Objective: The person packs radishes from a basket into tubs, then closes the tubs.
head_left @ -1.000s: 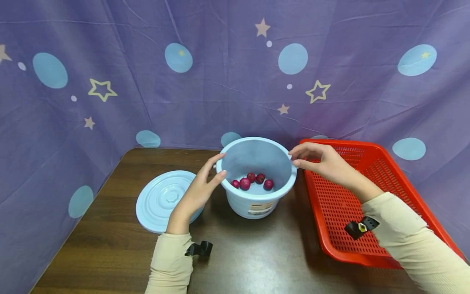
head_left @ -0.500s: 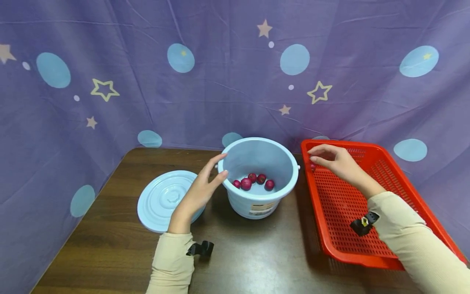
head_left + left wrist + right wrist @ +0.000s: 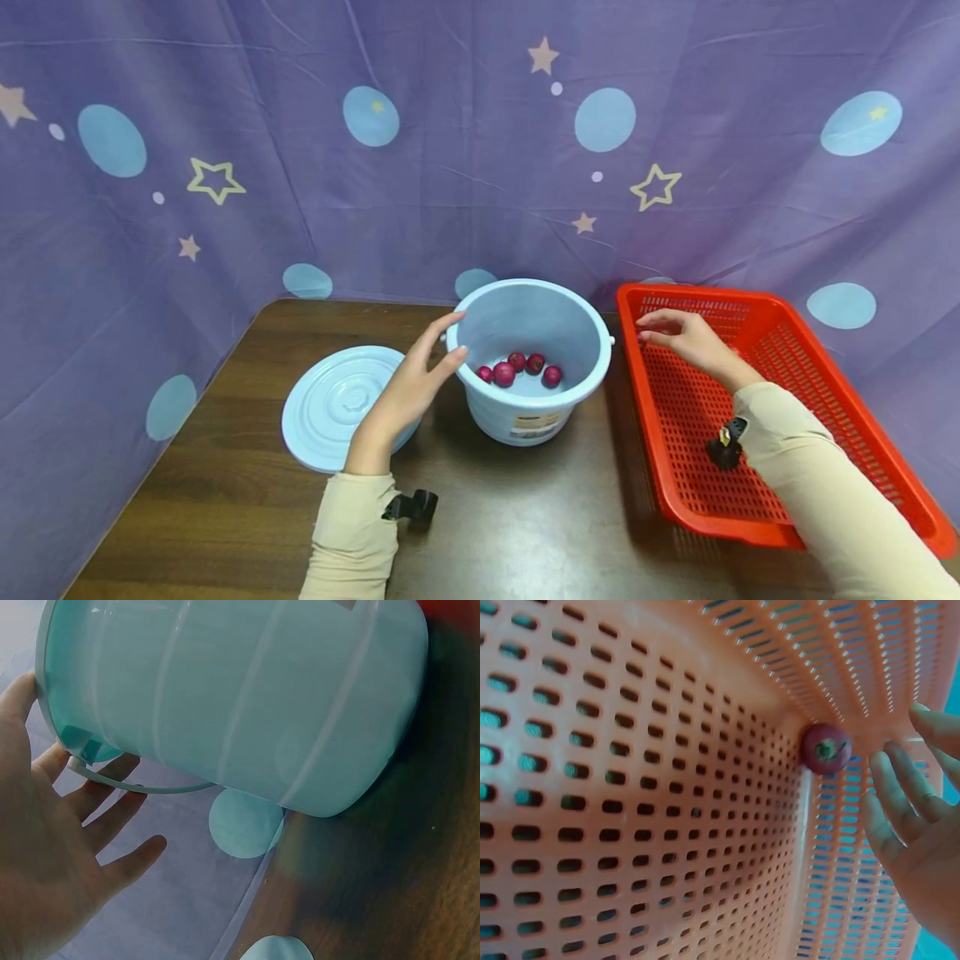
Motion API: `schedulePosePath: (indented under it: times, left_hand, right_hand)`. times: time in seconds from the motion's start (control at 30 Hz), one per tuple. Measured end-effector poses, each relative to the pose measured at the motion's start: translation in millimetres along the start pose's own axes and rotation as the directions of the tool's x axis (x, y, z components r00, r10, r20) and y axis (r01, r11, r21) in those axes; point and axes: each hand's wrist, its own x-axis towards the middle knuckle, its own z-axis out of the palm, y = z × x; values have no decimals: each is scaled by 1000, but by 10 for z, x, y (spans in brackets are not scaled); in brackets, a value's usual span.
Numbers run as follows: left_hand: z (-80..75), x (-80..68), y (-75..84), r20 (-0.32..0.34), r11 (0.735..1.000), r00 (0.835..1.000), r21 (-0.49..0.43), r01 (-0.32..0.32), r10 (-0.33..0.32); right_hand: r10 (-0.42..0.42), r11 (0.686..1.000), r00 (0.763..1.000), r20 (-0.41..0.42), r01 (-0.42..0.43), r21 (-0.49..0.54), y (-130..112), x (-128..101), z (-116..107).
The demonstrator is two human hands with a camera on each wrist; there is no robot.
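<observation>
My left hand (image 3: 405, 387) rests at the left rim of the light blue bucket (image 3: 491, 417), thumb and index finger spread along it. Seen from the left wrist, its thumb touches the rim, while the other fingers lie loosely apart near the thin bail handle (image 3: 142, 787). Several small red radishes (image 3: 504, 374) sit on the bucket's bottom. Inside the red plastic basket (image 3: 651, 450), my right hand (image 3: 697, 343) hovers at the far left corner. One radish (image 3: 826, 748) lies in that corner, just off the relaxed right fingertips (image 3: 873, 802), and the right hand holds nothing.
A light blue lid (image 3: 318, 417) lies on the wooden table (image 3: 525, 517) left of the bucket, partly behind my left forearm. The slotted basket stands at the right. A purple patterned cloth (image 3: 465, 167) hangs behind the table.
My right hand has moved right from the bucket's right rim into the basket's far left corner, where a radish now lies. My left hand has stayed at the bucket's rim.
</observation>
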Motion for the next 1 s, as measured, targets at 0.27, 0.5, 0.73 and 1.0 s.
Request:
schedulePosePath:
  times: [0.27, 0.5, 0.73, 1.0]
  left_hand:
    - [1, 11, -16, -5, 1000, 1000, 4, -5, 5]
    - [4, 17, -23, -5, 1000, 1000, 3, -6, 6]
    - [5, 13, -24, -9, 1000, 1000, 5, -10, 10]
    - [8, 16, -20, -10, 1000, 1000, 4, -16, 16]
  right_hand:
    - [34, 989, 999, 8, -32, -141, 162, 97, 36]
    - [42, 976, 999, 33, -34, -214, 211, 155, 97]
    - [45, 972, 997, 57, -31, -233, 231, 212, 160]
    - [39, 961, 998, 45, -25, -276, 258, 258, 189]
